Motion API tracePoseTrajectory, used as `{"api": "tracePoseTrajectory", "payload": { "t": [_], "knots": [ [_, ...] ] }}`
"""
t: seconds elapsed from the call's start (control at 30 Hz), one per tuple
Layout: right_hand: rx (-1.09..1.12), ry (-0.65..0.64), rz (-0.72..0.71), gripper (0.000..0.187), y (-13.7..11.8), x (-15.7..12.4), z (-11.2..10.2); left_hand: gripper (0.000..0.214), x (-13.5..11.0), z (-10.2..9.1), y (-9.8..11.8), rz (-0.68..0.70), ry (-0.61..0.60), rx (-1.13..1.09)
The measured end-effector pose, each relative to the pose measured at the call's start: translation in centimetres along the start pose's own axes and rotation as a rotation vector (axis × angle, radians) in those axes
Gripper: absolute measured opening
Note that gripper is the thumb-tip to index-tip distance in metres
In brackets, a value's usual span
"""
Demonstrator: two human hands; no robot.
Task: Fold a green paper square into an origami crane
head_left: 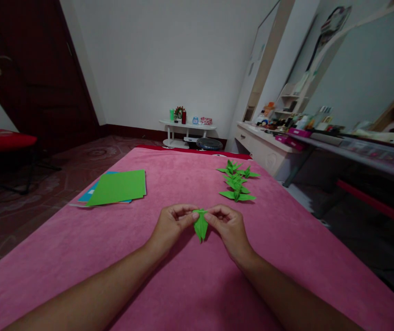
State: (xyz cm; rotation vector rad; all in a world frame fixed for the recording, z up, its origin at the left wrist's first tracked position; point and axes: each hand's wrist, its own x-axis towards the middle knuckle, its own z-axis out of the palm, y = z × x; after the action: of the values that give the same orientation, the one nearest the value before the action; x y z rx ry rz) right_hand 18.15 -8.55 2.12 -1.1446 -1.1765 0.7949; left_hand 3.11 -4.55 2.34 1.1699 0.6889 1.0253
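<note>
A small piece of folded green paper [201, 226] is held between my two hands over the pink cloth [190, 294], its narrow points directed toward me. My left hand [172, 221] pinches its upper left edge between thumb and fingers. On the other side, my right hand [228, 225] pinches the upper right edge in the same way. Several finished green paper cranes [237, 193] lie close together, ahead and to the right of my hands. To the left rests a stack of square paper sheets [119, 187], green on top, with blue showing beneath.
Beyond the far edge of the pink cloth, a low white table [188, 125] bears small items, with a dark round object [209, 144] beside it. A white dressing table [262, 142] crowded with bottles stands at right. A red stool [4, 140] is at far left.
</note>
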Motion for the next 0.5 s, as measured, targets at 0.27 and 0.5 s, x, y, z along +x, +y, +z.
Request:
{"api": "tracePoseTrajectory", "payload": {
  "t": [0.27,0.5],
  "knots": [
    [0.186,-0.115,0.140,0.018,0.93,0.16,-0.12,0.016,0.03,-0.42,-0.44,0.003,0.011,0.036],
    [0.270,-0.235,0.216,0.020,0.77,0.06,-0.11,0.014,0.11,-0.55,-0.49,0.037,0.017,0.089]
  ]
}}
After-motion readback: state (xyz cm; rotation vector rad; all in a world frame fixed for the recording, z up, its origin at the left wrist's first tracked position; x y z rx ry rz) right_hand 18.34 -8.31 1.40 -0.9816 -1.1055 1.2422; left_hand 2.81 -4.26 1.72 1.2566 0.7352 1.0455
